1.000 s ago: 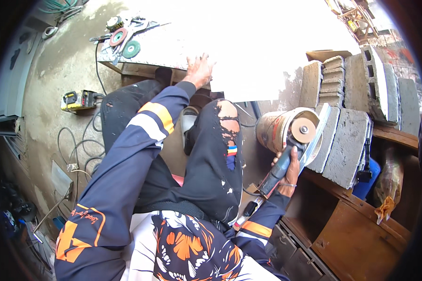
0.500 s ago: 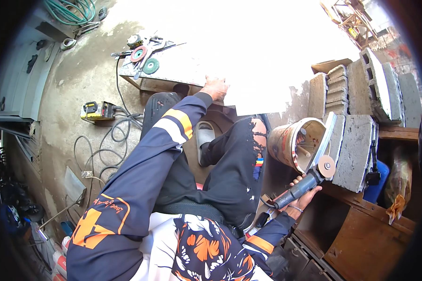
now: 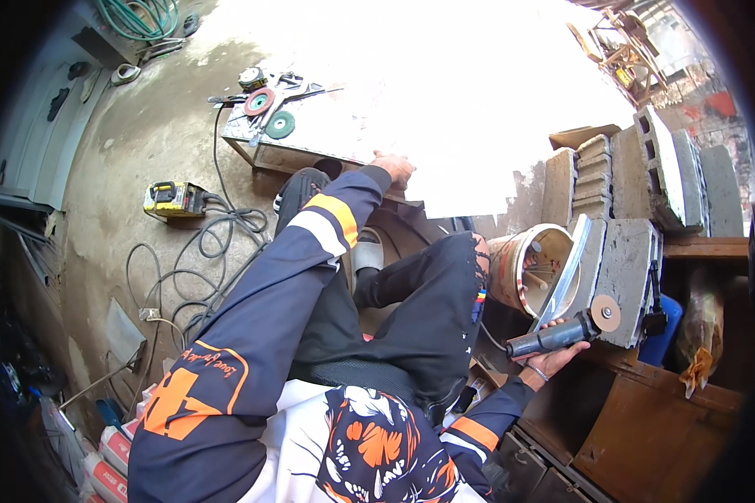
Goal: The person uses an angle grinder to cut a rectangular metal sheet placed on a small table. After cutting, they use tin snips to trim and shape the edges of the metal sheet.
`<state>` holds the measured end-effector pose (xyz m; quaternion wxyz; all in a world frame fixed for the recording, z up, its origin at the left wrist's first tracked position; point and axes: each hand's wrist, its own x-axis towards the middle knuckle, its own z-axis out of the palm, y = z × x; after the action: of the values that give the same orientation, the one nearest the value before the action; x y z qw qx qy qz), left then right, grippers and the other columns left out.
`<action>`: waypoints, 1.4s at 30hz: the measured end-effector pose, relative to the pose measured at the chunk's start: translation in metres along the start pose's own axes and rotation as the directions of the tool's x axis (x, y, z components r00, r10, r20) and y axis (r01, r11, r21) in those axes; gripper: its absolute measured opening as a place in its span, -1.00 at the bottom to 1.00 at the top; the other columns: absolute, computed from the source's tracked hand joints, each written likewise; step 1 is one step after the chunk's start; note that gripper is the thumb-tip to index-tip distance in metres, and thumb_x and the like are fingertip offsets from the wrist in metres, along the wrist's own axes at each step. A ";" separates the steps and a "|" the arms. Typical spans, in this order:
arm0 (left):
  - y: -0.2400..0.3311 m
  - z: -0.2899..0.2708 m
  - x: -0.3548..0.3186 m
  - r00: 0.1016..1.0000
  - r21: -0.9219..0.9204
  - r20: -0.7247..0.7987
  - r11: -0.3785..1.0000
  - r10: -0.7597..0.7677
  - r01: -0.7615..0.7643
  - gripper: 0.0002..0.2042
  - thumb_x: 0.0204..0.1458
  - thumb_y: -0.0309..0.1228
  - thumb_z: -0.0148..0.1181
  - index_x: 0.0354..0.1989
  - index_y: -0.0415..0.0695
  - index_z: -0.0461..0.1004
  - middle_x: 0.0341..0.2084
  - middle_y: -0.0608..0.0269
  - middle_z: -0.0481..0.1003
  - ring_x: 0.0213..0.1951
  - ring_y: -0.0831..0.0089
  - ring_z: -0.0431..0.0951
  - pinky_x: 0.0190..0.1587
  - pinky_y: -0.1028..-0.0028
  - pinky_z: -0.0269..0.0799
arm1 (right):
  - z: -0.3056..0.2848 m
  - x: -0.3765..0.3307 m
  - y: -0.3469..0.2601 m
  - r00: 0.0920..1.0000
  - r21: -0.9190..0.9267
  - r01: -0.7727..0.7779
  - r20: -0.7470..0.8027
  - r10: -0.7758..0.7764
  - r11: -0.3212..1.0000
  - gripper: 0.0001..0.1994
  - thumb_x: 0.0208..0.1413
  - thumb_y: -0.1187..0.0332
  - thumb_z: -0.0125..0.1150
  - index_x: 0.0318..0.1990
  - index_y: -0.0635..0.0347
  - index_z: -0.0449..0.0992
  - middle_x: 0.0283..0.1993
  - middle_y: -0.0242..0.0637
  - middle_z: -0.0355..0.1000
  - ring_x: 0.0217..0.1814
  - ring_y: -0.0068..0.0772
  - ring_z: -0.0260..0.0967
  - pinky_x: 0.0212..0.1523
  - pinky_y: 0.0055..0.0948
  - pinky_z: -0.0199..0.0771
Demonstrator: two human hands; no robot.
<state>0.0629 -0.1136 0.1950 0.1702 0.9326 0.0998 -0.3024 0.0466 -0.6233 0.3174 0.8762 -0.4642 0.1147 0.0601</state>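
An angle grinder [image 3: 554, 337] with a dark body and a tan disc [image 3: 606, 313] rests in my right hand [image 3: 556, 359], which is closed round it from below. The disc end points right, beside grey concrete blocks. My left hand [image 3: 397, 168] reaches forward to the near edge of a low worktable [image 3: 310, 157]. Strong glare washes out its fingers, and whether it grips anything does not show. On the table's left side lie a red-rimmed grinding disc [image 3: 259, 101], a green disc [image 3: 280, 125], a tape measure [image 3: 251, 78] and some metal tools.
A dirty bucket [image 3: 512, 264] holding thin rods stands right of my knee, with a metal strip [image 3: 569, 267] leaning across it. Concrete blocks [image 3: 625, 256] stack beyond it. At left, a yellow-black power unit [image 3: 174, 199] and looped cables [image 3: 218, 243] lie on the floor.
The grinder has swung to the right and lies flatter in my right hand. My left hand stays at the table edge. The whole view has shifted slightly.
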 end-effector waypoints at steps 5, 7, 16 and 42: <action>-0.008 0.024 0.036 0.999 0.026 0.033 0.999 0.043 -0.043 -0.49 -0.09 -0.28 0.20 0.15 0.11 0.40 0.17 0.17 0.36 0.23 0.06 0.34 0.12 -0.52 0.09 | 0.019 0.045 -0.001 0.996 -0.133 0.084 -0.008 -0.086 0.988 -0.33 -0.04 -0.28 0.27 -0.14 0.20 0.36 -0.33 -0.30 0.40 -0.32 -0.37 0.39 -0.21 -0.36 0.51; -0.011 0.014 0.016 0.998 0.047 0.059 0.999 0.011 -0.014 -0.37 -0.11 -0.19 0.25 0.24 0.13 0.31 0.18 0.10 0.32 0.21 0.01 0.34 0.09 -0.46 0.17 | 0.046 0.066 0.008 0.990 -0.177 0.122 -0.046 -0.132 0.977 -0.35 -0.03 -0.26 0.30 -0.13 0.20 0.36 -0.34 -0.31 0.40 -0.34 -0.37 0.39 -0.22 -0.38 0.50; 0.023 -0.029 -0.100 0.879 -0.413 -0.395 0.803 0.266 -0.429 -0.28 0.13 0.14 0.07 0.32 -0.14 0.21 0.17 -0.13 0.32 0.21 -0.03 0.33 0.24 0.14 0.25 | 0.170 0.144 0.068 0.985 -0.146 0.099 0.152 -0.076 0.984 -0.55 0.04 -0.01 0.38 -0.26 0.24 0.45 -0.40 -0.28 0.46 -0.45 -0.35 0.44 -0.40 -0.36 0.55; 0.016 -0.025 -0.143 0.725 -0.711 -0.483 -0.263 -0.491 -0.652 -0.82 -0.04 -0.46 0.28 -0.36 -0.14 0.36 -0.61 0.37 0.39 -0.63 0.57 0.43 -0.57 0.52 0.40 | 0.201 0.013 0.138 0.734 -0.502 -0.099 0.546 0.403 0.859 -0.64 0.31 0.21 0.08 0.11 0.29 0.39 -0.25 -0.20 0.50 -0.32 -0.44 0.50 -0.25 -0.49 0.53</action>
<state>-0.0333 -0.1309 0.3042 0.8091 0.4376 0.2719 0.2827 0.0590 -0.3797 0.3131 0.7170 -0.5810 -0.1409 0.3584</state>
